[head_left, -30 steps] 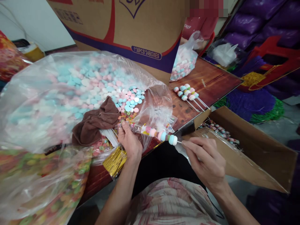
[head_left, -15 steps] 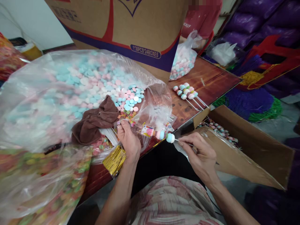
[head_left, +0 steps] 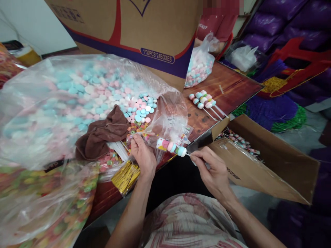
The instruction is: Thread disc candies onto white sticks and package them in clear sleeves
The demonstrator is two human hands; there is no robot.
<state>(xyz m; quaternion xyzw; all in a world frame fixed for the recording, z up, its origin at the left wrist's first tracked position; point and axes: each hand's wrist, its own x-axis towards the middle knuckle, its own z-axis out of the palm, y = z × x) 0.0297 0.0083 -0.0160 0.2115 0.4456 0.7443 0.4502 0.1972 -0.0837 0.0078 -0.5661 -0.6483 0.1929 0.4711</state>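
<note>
Clamping a pink-blue-white candy skewer [head_left: 176, 148] by its white stick [head_left: 188, 154] with the right hand [head_left: 210, 166]; pinching a clear printed plastic sleeve [head_left: 162, 144], seemingly around it, with the left hand [head_left: 143, 156] near the red-brown bench [head_left: 236, 80]; risking tearing by pushing crookedly.

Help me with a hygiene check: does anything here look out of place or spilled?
Yes, the cloth: it lies crumpled against the big bag, left of the left hand and close to uncovered candies, an odd spot beside what looks like food. I can't tell whether it touches them. Nothing else clearly stands out.
</note>
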